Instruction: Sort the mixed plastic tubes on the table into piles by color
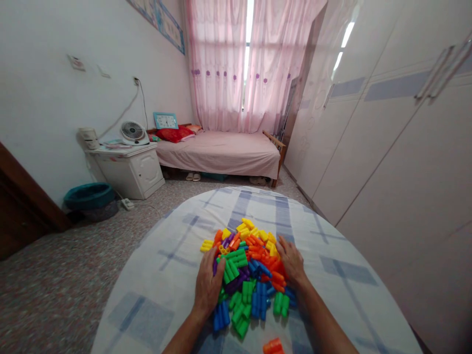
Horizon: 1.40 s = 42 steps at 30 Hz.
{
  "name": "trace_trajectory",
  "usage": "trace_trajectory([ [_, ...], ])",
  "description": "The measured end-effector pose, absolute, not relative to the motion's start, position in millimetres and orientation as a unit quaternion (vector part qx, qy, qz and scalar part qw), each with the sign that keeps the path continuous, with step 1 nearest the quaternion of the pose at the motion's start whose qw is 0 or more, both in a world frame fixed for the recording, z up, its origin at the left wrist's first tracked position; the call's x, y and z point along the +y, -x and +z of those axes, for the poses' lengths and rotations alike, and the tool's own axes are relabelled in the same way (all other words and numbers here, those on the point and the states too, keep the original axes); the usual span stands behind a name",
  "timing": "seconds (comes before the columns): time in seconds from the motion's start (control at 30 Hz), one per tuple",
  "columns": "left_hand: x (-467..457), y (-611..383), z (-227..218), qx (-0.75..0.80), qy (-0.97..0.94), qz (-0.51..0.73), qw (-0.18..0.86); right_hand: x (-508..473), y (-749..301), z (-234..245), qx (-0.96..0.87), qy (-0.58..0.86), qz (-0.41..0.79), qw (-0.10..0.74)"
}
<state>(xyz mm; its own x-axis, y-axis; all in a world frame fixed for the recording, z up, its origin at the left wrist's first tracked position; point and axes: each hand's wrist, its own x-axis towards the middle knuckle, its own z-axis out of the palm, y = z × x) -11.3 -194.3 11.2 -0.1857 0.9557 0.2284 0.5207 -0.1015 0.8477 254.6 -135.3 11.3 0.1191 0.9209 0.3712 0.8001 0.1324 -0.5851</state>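
Note:
A heap of coloured plastic tube blocks, green, blue, orange, yellow and purple, lies on a round table under a checked white and blue cloth. My left hand lies flat against the left side of the heap, fingers stretched out and touching the green and purple pieces. My right hand rests open on the right side of the heap, over orange and yellow pieces. Neither hand grips a block. One orange block lies apart near the table's front edge.
Beyond the table are a pink bed under pink curtains, a white cabinet with a fan, a teal basin on the floor, and a white wardrobe along the right wall.

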Motion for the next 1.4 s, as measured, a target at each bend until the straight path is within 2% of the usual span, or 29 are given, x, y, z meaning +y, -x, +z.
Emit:
trace_trajectory([
  [0.23, -197, -20, 16, 0.607, -0.572, 0.484, 0.265, -148, -232, 16, -0.614, 0.607, 0.268, 0.428],
  [0.4, -193, -26, 15, 0.594, -0.549, 0.494, 0.319, -161, -216, 42, -0.614, 0.55, 0.328, 0.462],
  [0.6, -186, -30, 7, 0.569, -0.546, 0.521, 0.326, -177, -176, 66, -0.673, 0.502, 0.303, 0.451],
  [0.83, -182, -19, -2, 0.554, -0.563, 0.55, 0.271, -193, -138, 81, -0.794, 0.418, 0.227, 0.379],
  [0.93, -181, -2, 3, 0.593, -0.541, 0.549, 0.232, -169, -159, 79, -0.764, 0.453, 0.191, 0.418],
  [1.0, -177, 12, 6, 0.632, -0.518, 0.547, 0.182, -143, -184, 71, -0.709, 0.524, 0.173, 0.439],
  [1.07, -167, 26, 6, 0.667, -0.493, 0.543, 0.129, -118, -209, 58, -0.667, 0.608, 0.155, 0.401],
  [1.13, -155, 37, 2, 0.681, -0.495, 0.529, 0.102, -99, -228, 45, -0.655, 0.632, 0.161, 0.382],
  [1.4, -129, 25, 3, 0.595, -0.661, 0.422, 0.174, -94, -217, 21, -0.678, 0.599, 0.241, 0.35],
])
